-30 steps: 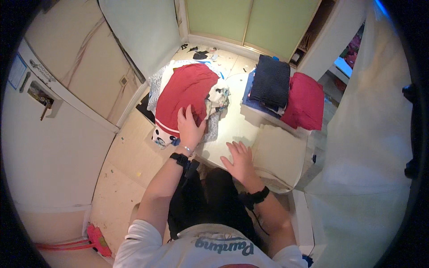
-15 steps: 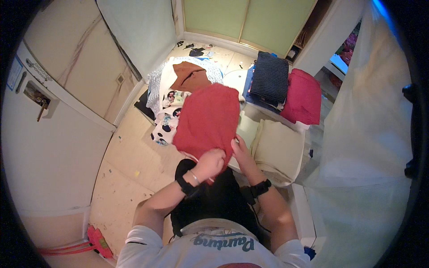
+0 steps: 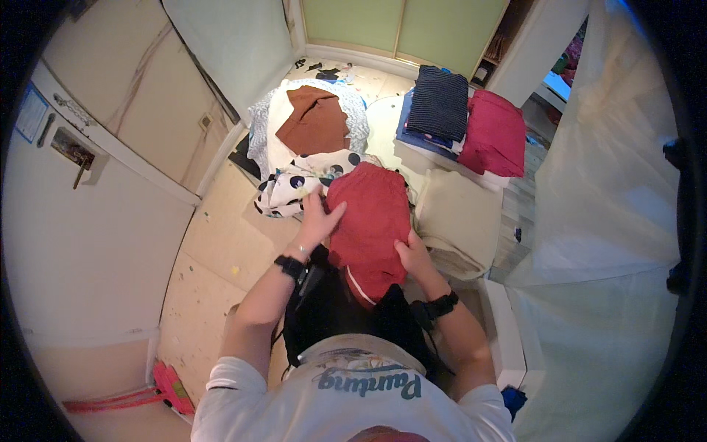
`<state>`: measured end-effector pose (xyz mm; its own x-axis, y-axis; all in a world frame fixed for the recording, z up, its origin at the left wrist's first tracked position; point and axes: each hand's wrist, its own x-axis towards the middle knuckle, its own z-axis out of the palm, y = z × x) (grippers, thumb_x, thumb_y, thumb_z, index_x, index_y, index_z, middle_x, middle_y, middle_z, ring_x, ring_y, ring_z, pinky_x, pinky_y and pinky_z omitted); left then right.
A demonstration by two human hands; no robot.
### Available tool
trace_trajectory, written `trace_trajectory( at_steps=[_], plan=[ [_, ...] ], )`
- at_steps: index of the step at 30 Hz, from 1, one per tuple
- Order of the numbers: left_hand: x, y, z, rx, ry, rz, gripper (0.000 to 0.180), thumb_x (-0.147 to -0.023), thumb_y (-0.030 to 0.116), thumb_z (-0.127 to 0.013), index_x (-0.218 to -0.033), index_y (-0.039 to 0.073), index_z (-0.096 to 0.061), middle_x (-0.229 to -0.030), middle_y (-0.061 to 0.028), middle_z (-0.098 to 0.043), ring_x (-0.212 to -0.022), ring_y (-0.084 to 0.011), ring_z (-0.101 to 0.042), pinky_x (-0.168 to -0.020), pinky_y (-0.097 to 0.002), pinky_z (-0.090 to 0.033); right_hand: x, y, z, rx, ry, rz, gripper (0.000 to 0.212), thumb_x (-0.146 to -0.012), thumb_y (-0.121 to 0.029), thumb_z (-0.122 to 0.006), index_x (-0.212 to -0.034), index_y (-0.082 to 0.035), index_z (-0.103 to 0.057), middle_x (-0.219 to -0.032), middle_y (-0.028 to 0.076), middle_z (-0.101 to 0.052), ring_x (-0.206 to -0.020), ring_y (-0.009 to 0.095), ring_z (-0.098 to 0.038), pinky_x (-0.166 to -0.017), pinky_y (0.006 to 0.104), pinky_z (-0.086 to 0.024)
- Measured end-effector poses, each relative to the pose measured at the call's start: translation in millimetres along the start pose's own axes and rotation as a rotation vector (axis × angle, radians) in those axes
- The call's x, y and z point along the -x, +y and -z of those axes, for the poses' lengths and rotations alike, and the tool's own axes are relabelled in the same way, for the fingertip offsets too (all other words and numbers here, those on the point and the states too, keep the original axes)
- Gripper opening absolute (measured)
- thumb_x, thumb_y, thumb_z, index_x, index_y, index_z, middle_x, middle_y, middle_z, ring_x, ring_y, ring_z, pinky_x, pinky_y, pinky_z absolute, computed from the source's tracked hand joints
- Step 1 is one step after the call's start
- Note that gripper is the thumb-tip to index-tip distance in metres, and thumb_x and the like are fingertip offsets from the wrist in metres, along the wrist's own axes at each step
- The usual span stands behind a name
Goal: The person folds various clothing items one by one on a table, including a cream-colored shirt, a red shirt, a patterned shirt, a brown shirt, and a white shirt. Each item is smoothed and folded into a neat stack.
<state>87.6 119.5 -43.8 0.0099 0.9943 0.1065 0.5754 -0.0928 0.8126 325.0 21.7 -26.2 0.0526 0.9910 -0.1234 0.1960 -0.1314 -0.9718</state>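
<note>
A red garment [image 3: 368, 210], folded into a long piece with white trim at its near end, lies over my lap. My left hand [image 3: 317, 225] is at its left edge, fingers apart, thumb touching the cloth. My right hand [image 3: 414, 256] grips the right edge, thumb on top and the other fingers hidden beneath. Just beyond the left hand lies a crumpled white cloth with dark dots [image 3: 294, 193]. A brown garment [image 3: 317, 121] rests on the pale clothes behind it.
To the right, a folded cream cloth [image 3: 456, 214] lies on a white surface. Behind it are a stack topped by a dark striped garment [image 3: 439, 99] and a folded crimson garment [image 3: 492, 136]. A white door [image 3: 96, 243] stands left; a translucent curtain [image 3: 596, 221] hangs right.
The red garment has become narrower and come closer to me. My left hand has left its near end, moving forward to the left edge and opening. My right hand has shifted slightly right.
</note>
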Motion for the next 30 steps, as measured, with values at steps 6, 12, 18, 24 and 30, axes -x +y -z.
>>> trace_trajectory(
  at_steps=[6, 12, 18, 24, 30],
  plan=[
    [-15.6, -5.7, -15.1, 0.143, 0.07, -0.133, 0.087, -0.082, 0.037, -0.072, -0.142, -0.007, -0.026, -0.128, -0.0293, -0.048, -0.117, -0.0383, -0.05, -0.105, -0.0411, -0.038, 14.0, -0.3, 13.0, -0.062, 0.249, 0.087, 0.043, -0.087, -0.013, -0.052, -0.128, 0.001, -0.051, -0.119, 0.018, -0.063, -0.11, 0.029, -0.059, -0.098, 0.0383, -0.043],
    [-1.9, -3.8, -39.5, -0.077, -0.354, -0.091, 0.059, -0.083, 0.027, -0.064, -0.133, 0.001, -0.047, -0.108, -0.0229, -0.064, -0.097, -0.0359, -0.063, -0.088, -0.0432, -0.049, 6.8, -14.8, 18.5, -0.024, 0.11, -0.036, 0.046, -0.093, -0.022, -0.054, -0.133, 0.0, -0.05, -0.128, 0.014, -0.058, -0.118, 0.025, -0.053, -0.101, 0.0352, -0.039],
    [5.7, 36.0, -60.7, 0.263, -0.663, -0.152, 0.054, -0.096, 0.022, -0.053, -0.142, 0.0, -0.034, -0.137, -0.0216, -0.05, -0.125, -0.0285, -0.05, -0.104, -0.0352, -0.039, -15.6, -46.4, 45.0, 0.128, 0.254, 0.016, 0.042, -0.095, -0.032, -0.054, -0.121, 0.0, -0.058, -0.114, 0.02, -0.065, -0.109, 0.034, -0.06, -0.093, 0.0391, -0.045],
    [6.2, 55.5, -12.6, 0.529, -0.77, 0.072, 0.053, -0.102, 0.034, -0.041, -0.143, 0.001, -0.035, -0.121, -0.0113, -0.058, -0.112, -0.0204, -0.056, -0.096, -0.0319, -0.045, -1.2, -102.5, 57.2, -0.101, 0.062, 0.072, 0.037, -0.097, -0.025, -0.054, -0.124, 0.0, -0.056, -0.116, 0.008, -0.064, -0.105, 0.019, -0.059, -0.093, 0.0326, -0.045],
    [13.2, 86.0, 20.9, 1.056, -0.855, 0.424, 0.058, -0.101, 0.047, -0.041, -0.14, 0.005, -0.04, -0.133, -0.006, -0.055, -0.118, -0.0148, -0.055, -0.098, -0.0278, -0.044, 21.3, -105.8, 42.6, -0.371, -0.255, -0.185, 0.039, -0.096, -0.022, -0.057, -0.129, -0.001, -0.053, -0.118, 0.007, -0.063, -0.107, 0.016, -0.059, -0.093, 0.0317, -0.046]
  ],
)
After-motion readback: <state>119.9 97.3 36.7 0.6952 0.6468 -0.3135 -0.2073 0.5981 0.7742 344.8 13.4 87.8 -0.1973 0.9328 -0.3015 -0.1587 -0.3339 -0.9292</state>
